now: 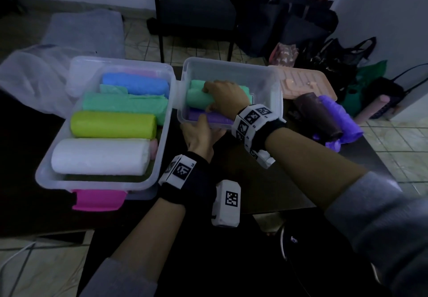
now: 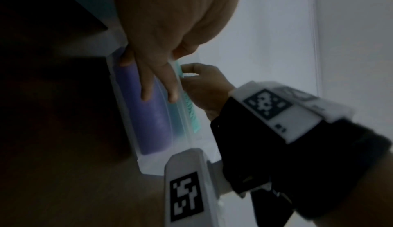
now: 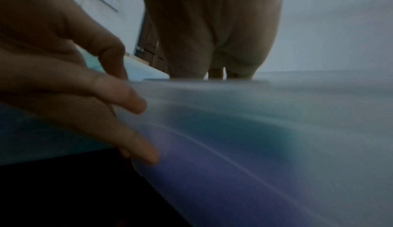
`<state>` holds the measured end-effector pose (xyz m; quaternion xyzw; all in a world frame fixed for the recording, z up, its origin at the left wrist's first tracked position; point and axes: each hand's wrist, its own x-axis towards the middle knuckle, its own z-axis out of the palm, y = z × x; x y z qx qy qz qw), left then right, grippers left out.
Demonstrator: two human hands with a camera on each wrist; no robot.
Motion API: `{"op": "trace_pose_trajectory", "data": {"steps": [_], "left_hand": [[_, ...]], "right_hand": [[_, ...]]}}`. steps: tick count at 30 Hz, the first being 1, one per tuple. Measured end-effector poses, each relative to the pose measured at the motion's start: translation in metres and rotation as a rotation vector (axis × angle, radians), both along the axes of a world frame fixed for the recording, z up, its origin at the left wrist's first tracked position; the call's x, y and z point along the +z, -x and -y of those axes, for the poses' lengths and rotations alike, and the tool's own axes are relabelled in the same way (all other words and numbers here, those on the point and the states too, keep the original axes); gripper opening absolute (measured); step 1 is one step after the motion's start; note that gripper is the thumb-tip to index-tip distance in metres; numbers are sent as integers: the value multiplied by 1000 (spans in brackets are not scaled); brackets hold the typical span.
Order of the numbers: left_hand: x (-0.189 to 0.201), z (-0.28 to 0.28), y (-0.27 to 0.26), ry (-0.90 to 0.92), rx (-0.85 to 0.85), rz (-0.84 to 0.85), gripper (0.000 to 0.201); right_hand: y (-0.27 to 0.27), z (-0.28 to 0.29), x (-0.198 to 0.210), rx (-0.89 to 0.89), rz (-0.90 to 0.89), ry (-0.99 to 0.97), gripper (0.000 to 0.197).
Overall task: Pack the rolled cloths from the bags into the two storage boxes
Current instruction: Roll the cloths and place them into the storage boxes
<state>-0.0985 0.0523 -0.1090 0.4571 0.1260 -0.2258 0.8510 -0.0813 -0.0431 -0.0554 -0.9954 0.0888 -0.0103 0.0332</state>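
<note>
Two clear storage boxes stand on the dark table. The left box [image 1: 99, 182] holds several rolls: blue, green, yellow-green, white and pink. In the smaller right box [image 1: 231, 63] lie a green roll [image 1: 196, 98] and, nearer me, a purple roll [image 1: 217, 118]. My right hand [image 1: 222, 97] reaches into this box and grips the green roll from above. My left hand [image 1: 199, 132] pinches the box's near wall, thumb over the rim, fingers [image 2: 146, 86] flat on the outside. The purple roll [image 2: 153, 126] shows through the wall.
A dark brown roll [image 1: 319, 116] and a loose purple cloth [image 1: 340, 116] lie on the table right of the box, beside a peach lid [image 1: 308, 83]. Black bags [image 1: 324, 58] sit on the floor behind. A clear plastic bag [image 1: 30, 81] lies far left, a chair [image 1: 196, 7] behind.
</note>
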Motion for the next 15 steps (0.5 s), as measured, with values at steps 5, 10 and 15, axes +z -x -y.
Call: {"op": "trace_pose_trajectory", "data": {"steps": [5, 10, 15], "left_hand": [[8, 4, -11, -3, 11, -56, 49], [18, 8, -15, -32, -27, -75, 49], [29, 9, -16, -42, -52, -82, 47]], "right_hand": [[15, 19, -4, -71, 20, 3, 59], [52, 55, -5, -464, 172, -125, 51], [70, 77, -15, -693, 253, -595, 38]]}}
